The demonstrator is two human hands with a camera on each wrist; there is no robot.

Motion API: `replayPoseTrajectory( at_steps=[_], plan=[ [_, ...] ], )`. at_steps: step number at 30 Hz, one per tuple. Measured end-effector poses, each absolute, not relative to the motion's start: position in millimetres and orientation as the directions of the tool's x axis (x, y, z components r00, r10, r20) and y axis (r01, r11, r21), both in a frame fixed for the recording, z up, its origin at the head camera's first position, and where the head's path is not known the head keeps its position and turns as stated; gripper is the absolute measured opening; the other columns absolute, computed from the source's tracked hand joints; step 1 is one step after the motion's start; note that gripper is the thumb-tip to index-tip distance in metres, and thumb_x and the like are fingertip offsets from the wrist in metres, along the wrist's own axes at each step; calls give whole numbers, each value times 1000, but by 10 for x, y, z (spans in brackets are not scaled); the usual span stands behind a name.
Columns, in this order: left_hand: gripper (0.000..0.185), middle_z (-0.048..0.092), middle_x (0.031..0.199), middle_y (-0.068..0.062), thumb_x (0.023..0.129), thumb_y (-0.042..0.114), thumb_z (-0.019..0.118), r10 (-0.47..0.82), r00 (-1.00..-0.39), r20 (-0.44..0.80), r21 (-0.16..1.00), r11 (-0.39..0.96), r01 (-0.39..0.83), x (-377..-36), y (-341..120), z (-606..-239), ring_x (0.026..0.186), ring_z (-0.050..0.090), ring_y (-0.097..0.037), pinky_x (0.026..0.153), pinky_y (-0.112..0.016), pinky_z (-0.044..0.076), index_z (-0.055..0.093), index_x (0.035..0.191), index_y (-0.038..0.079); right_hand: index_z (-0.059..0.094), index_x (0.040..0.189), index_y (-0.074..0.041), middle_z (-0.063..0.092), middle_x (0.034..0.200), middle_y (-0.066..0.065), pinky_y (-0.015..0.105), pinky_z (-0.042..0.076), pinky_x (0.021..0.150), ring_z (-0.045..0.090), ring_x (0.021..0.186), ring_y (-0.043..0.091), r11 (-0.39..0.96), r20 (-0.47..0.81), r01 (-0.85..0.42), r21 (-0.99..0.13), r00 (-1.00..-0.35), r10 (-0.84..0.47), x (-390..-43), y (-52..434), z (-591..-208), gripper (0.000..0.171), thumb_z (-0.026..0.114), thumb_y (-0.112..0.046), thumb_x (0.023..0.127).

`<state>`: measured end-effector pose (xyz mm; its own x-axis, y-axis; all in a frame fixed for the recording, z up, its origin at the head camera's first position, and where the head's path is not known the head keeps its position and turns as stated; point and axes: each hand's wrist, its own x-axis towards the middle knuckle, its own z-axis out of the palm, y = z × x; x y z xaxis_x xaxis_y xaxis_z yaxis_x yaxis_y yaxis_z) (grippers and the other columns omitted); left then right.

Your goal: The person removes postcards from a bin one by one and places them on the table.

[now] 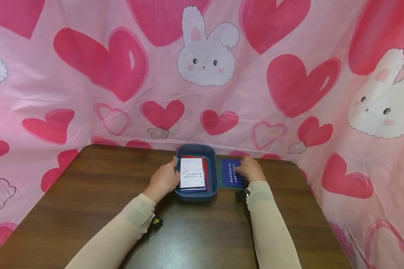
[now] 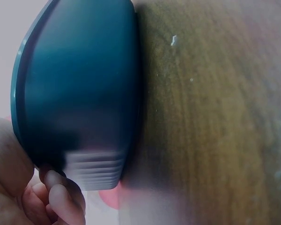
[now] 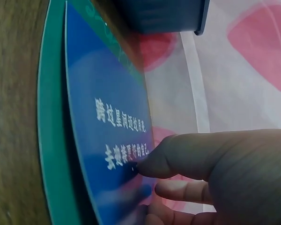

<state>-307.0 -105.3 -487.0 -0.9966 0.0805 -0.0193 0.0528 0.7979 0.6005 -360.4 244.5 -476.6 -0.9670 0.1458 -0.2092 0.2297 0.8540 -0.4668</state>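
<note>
Nearest to the camera are the two sleeved forearms coming in over the dark wooden table. The left hand is at the left side of the blue tray, fingers curled round its rim, and the left wrist view shows the fingertips tucked under the tray's rounded edge. The right hand is on the blue card that lies flat on the table just right of the tray. In the right wrist view the thumb is pressing on the card's printed face while the other fingers curl round below it, so it looks like a pinch at the card's right edge.

The card looks thin, light and a bit bendy, probably slick-coated (I'd guess it slides easily on that wood). It sits on a green card whose edge peeks out beneath. Best hold is probably at an edge, thumb on top, fingers slipped underneath, lifting just the top one.

Its long axis runs away from the person, toward the heart-and-bunny cloth, with the text lines crossing the short way.

Inside the tray there's a white card lying on a red card, same orientation.
</note>
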Motion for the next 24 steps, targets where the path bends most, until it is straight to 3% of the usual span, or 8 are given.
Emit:
replayPoseTrajectory(
  at_steps=[4,10,12,18,24],
  plan=[
    [74,52,174,-24,113,24,62,81,-996,-29,603,797,47,-3067,-1053,-4862,134,71,-43,114,-68,58,33,178,4,69,130,4,76,124,27,51,68,89,77,94,37,861,-212,216,-460,-969,129,-3618,2435,-4758,43,80,-26,101],
    [74,53,173,-24,113,24,62,83,-996,-23,603,796,53,-3056,-1052,-4859,132,72,-43,113,-68,58,33,178,3,72,132,3,76,134,25,60,58,115,72,118,40,882,-176,162,-442,-980,92,-3721,2525,-4882,46,78,-30,102],
    [74,53,173,-25,113,23,62,82,-996,-21,603,796,53,-3049,-1052,-4853,132,72,-43,112,-68,58,34,178,3,75,131,1,77,133,23,60,59,114,73,118,40,878,-155,136,-459,-985,71,-3787,2599,-4944,46,77,-35,102],
    [73,53,173,-24,112,23,62,76,-997,-20,604,796,48,-3042,-1042,-4839,129,72,-42,110,-66,60,35,177,3,75,126,1,76,127,24,59,59,108,68,114,41,825,-109,100,-557,-993,46,-3620,2427,-4599,37,69,-29,105],
    [74,52,174,-24,113,23,62,80,-996,-34,613,789,43,-3038,-1071,-4854,131,71,-42,112,-67,59,33,178,4,77,119,-3,75,102,13,39,60,79,67,89,25,756,-53,0,-655,-997,-47,-3568,2211,-4384,32,72,-31,106]
  ],
)
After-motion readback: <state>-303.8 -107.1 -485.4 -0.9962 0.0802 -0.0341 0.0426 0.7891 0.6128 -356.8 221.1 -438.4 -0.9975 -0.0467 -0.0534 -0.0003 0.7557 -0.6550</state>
